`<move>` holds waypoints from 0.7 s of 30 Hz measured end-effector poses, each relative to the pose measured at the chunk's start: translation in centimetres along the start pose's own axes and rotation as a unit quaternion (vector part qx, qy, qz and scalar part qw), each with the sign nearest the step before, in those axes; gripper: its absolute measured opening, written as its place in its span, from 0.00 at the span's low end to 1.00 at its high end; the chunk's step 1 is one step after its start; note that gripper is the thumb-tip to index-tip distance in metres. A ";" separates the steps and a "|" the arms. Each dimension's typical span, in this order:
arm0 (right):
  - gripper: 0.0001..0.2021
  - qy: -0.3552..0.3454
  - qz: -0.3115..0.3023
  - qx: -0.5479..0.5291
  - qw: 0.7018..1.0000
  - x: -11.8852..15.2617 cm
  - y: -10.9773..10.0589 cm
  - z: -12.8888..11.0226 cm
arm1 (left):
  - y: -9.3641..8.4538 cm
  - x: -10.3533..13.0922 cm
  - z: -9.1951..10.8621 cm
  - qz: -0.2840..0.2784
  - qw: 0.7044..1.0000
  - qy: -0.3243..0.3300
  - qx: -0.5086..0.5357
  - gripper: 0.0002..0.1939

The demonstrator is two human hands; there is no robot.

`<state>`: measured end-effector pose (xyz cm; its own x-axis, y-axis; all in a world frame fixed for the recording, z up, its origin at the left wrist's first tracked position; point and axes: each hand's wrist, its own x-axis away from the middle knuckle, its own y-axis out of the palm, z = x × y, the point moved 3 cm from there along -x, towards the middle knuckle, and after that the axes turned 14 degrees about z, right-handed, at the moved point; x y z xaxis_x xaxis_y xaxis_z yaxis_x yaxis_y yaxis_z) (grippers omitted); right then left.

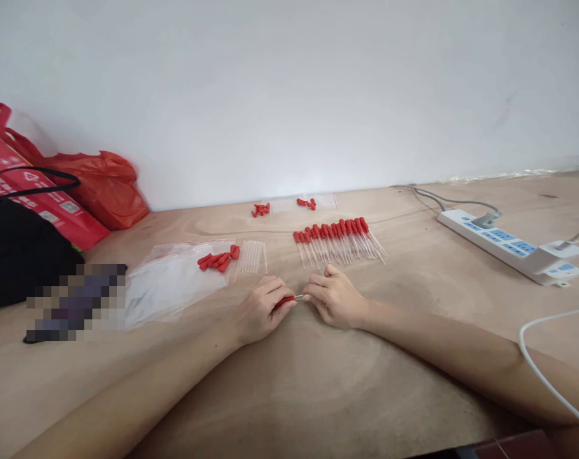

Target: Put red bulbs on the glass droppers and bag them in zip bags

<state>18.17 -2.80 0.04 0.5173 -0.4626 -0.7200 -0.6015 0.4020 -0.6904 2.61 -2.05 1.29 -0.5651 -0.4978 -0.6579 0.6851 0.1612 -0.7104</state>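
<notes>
My left hand (pixel 265 310) is closed around a red rubber bulb (pixel 284 302). A thin clear tube (pixel 299 297) runs from the bulb to my right hand (pixel 334 298), whose fingers pinch its other end. Beyond my right hand lies a row of several clear droppers with red bulbs (pixel 339 239), tips toward me. Loose red bulbs (pixel 217 260) rest on clear plastic bags (pixel 174 287) at the left of centre, beside a set of clear tubes (pixel 252 256). Farther back, more red bulbs (pixel 260 209) lie by another clear bag (pixel 325 201).
A white power strip (pixel 490 239) with plugs and cables stands at the right; a white cord (pixel 532 363) crosses over my right forearm. Red bags (pixel 102 191), a black item (pixel 21 255) and a blurred dark object (pixel 79 303) are at the left. A wall rises behind the wooden table (pixel 318 395).
</notes>
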 end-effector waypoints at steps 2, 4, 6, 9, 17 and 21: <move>0.14 0.003 -0.003 -0.006 1.000 0.0 0.2 0.0 | 0.0 0.0 0.0 0.002 1.000 0.000 -0.001 0.08; 0.14 0.010 -0.009 -0.016 1.000 0.0 0.3 0.1 | 0.0 -0.1 0.0 0.000 1.000 -0.004 -0.002 0.09; 0.14 0.020 -0.018 -0.028 0.999 -0.2 0.3 0.1 | 0.0 -0.1 0.0 0.000 1.000 -0.015 -0.006 0.10; 0.13 0.018 -0.036 -0.023 0.999 -0.6 -0.2 0.0 | -0.1 -0.1 -0.3 0.008 0.999 -0.037 -0.007 0.08; 0.09 0.143 -0.033 0.010 0.989 -2.3 -2.3 4.2 | -1.1 0.2 -1.4 0.113 0.987 -0.095 -0.057 0.15; 0.09 0.315 0.004 0.077 0.946 -3.0 -2.0 8.2 | -0.6 0.4 -1.4 0.044 0.995 -0.081 -0.026 0.07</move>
<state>22.81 4.30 2.99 0.0187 -0.8181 -0.5748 -0.4826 0.4961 -0.7218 1.35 -1.18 1.17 -0.4200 -0.6097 -0.6722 0.7009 0.2526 -0.6670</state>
